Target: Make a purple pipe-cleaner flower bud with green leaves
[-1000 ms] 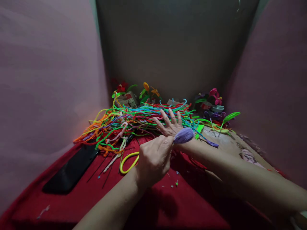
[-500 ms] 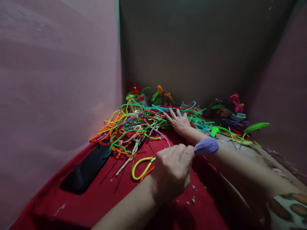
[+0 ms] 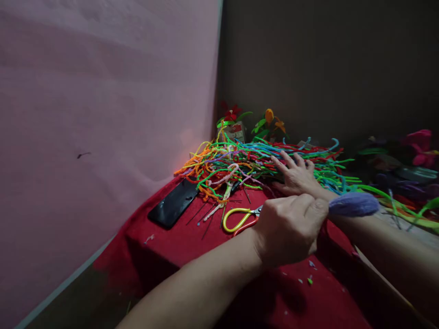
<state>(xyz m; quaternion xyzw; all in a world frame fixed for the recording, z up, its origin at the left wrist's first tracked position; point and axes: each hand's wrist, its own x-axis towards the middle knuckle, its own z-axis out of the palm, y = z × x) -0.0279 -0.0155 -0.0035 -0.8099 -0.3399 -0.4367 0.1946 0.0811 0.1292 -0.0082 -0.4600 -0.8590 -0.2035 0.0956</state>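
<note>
My left hand (image 3: 290, 228) is closed in a fist on a fuzzy purple pipe-cleaner piece (image 3: 353, 204) that sticks out to the right, over my right forearm. My right hand (image 3: 299, 176) reaches further back with fingers spread, resting on a tangled pile of colourful pipe cleaners (image 3: 240, 164). Yellow-handled scissors (image 3: 240, 218) lie on the red cloth (image 3: 192, 242) just left of my left hand.
A black phone (image 3: 173, 209) lies on the red cloth at the left of the pile. Small pipe-cleaner flowers (image 3: 267, 119) stand at the back against the dark wall, more flowers (image 3: 416, 146) at the right. A pink wall (image 3: 103, 114) closes the left side. Thin dark wires (image 3: 209, 214) lie near the scissors.
The view has swung left, so everything sits further right in the frame. My right hand stays spread on the pile; my left hand keeps its grip on the purple piece.
</note>
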